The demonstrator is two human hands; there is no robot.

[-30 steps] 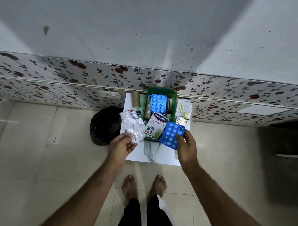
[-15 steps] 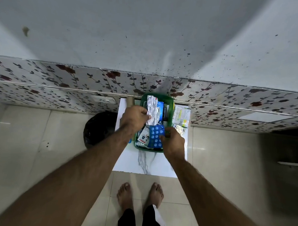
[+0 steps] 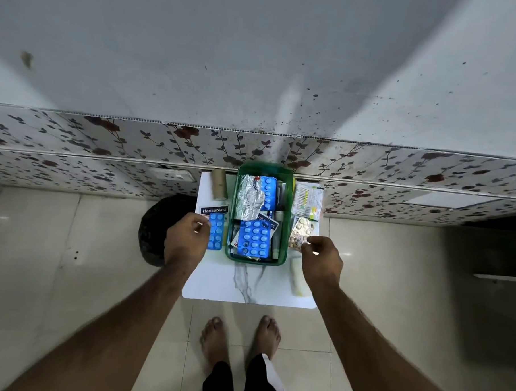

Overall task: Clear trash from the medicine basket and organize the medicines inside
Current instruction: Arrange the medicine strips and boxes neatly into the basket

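Head view: beside the green basket (image 3: 231, 212), a blue strip (image 3: 215, 231) is pinched by the left hand (image 3: 186, 242) and a gold strip (image 3: 299, 234) by the right hand (image 3: 322, 258), seemingly for sorting.

The basket (image 3: 232, 212) sits at the back middle of the tabletop (image 3: 217, 282), against the wall. In it, a foil strip (image 3: 249, 199) lies at the rear left, a tablet blister (image 3: 253, 238) at the front. Left of the basket lie a cardboard tube (image 3: 219, 184), behind, and a Hansaplast box (image 3: 214, 210) with a second blister (image 3: 215, 231) on it. Right lie a printed sachet (image 3: 307, 200), behind, and a pill strip (image 3: 299, 233). A bin bag (image 3: 154, 229) stands on the floor to the left.
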